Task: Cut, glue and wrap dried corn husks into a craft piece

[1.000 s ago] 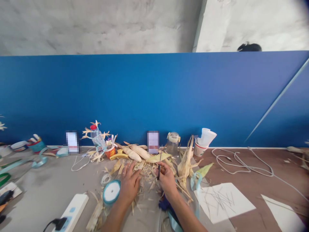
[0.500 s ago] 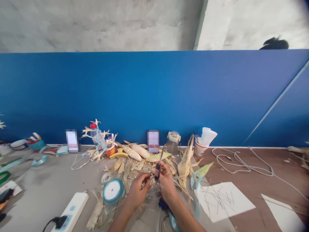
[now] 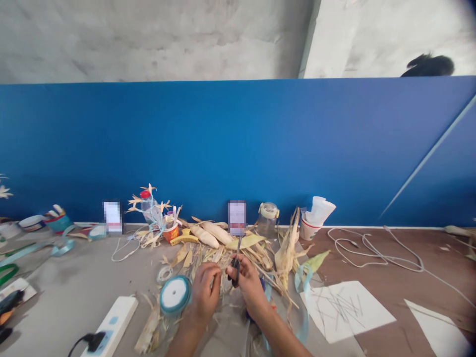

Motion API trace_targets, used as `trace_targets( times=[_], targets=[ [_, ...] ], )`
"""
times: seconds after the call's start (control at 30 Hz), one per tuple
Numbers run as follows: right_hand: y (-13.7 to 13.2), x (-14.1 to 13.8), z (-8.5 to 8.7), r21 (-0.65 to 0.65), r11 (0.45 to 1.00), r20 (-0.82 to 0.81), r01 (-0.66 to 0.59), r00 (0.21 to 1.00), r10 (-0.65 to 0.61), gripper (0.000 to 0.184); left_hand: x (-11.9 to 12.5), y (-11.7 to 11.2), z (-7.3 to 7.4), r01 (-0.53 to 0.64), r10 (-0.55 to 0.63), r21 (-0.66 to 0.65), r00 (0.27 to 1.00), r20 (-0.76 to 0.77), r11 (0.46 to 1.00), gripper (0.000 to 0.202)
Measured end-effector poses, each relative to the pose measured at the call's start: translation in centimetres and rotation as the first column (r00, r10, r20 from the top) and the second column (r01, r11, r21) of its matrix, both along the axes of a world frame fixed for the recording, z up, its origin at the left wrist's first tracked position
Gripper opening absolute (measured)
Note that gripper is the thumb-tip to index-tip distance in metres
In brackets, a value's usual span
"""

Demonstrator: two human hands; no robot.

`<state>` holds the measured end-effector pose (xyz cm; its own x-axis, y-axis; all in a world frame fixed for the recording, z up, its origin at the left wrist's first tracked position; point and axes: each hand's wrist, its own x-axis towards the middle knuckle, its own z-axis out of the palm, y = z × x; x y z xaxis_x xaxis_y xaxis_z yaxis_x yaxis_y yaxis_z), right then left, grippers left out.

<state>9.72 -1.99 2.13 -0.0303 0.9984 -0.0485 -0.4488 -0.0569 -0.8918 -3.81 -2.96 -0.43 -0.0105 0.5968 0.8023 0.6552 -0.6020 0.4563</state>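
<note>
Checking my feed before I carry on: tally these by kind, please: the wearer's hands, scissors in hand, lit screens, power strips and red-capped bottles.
Left hand and right hand: 2
Scissors in hand: 1
Lit screens: 2
Power strip: 1
Red-capped bottle: 1
Total: 7

No readable text or labels.

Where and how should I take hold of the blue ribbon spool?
I'd grip the ribbon spool by opposite edges of its round rim, coming from above and slightly from the left. Its flat white face is turned upward, its left edge is exposed, and the left hand is close on its right.
</note>
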Motion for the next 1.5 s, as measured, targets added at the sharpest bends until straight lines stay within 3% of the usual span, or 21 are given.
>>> trace_targets(
  times=[0.17, 0.27, 0.37, 0.47, 0.53, 0.6, 0.87, 1.03, 1.3, 1.5],
  targets=[
    [0.0, 0.2, 0.2, 0.002, 1.0, 0.013, 0.002, 1.0, -0.002, 0.045, 0.6, -0.6, 0.0, 0.082, -0.08, -0.107, 0.996, 0.03, 0.991, 0.013],
    [-0.1, 0.5, 0.5, 0.019, 1.0, 0.013, 0.005, 1.0, -0.006, 0.045, 0.8, -0.7, 0.4, 0.17, -0.14, -0.231, 0.98, 0.143, 0.958, 0.01],
    [0.0, 0.6, 0.6, 0.049, 0.999, 0.031, -0.002, 1.0, 0.0, 0.044, 0.9, -0.4, 0.8, 0.284, -0.131, -0.402, 0.921, 0.368, 0.87, 0.014],
    [0.1, 0.7, 0.5, 0.079, 0.997, 0.062, 0.005, 0.998, -0.01, 0.041, 0.9, -0.1, 0.9, 0.442, -0.104, -0.52, 0.825, 0.555, 0.731, 0.019],
    [0.2, 0.7, 0.5, 0.096, 0.995, 0.079, 0.002, 0.997, -0.01, 0.039, 0.9, 0.1, 0.9, 0.519, -0.127, -0.539, 0.788, 0.603, 0.664, 0.022],
    [0.3, 0.8, 0.5, 0.113, 0.994, 0.093, 0.004, 0.996, -0.015, 0.037, 0.9, 0.2, 0.8, 0.546, -0.149, -0.551, 0.782, 0.605, 0.63, 0.023],
    [-0.3, 0.1, 0.3, 0.165, 0.986, 0.191, 0.041, 0.979, -0.072, 0.041, 1.0, 0.4, 0.4, 0.549, -0.119, -0.578, 0.779, 0.615, 0.604, 0.033],
    [-0.3, 0.3, 0.5, 0.171, 0.985, 0.211, 0.005, 0.976, -0.042, 0.037, 0.8, 0.3, 0.7, 0.582, -0.148, -0.598, 0.773, 0.617, 0.551, 0.036],
    [-0.3, 0.6, 0.9, 0.201, 0.979, 0.186, -0.03, 0.982, -0.008, 0.035, 0.9, 0.0, 1.7, 0.514, -0.143, -0.594, 0.817, 0.558, 0.619, 0.044],
    [-0.3, 0.6, 0.9, 0.166, 0.983, 0.147, -0.083, 0.987, 0.058, 0.04, 1.4, -0.1, 1.4, 0.533, -0.07, -0.602, 0.78, 0.622, 0.594, 0.049]
  ],
)
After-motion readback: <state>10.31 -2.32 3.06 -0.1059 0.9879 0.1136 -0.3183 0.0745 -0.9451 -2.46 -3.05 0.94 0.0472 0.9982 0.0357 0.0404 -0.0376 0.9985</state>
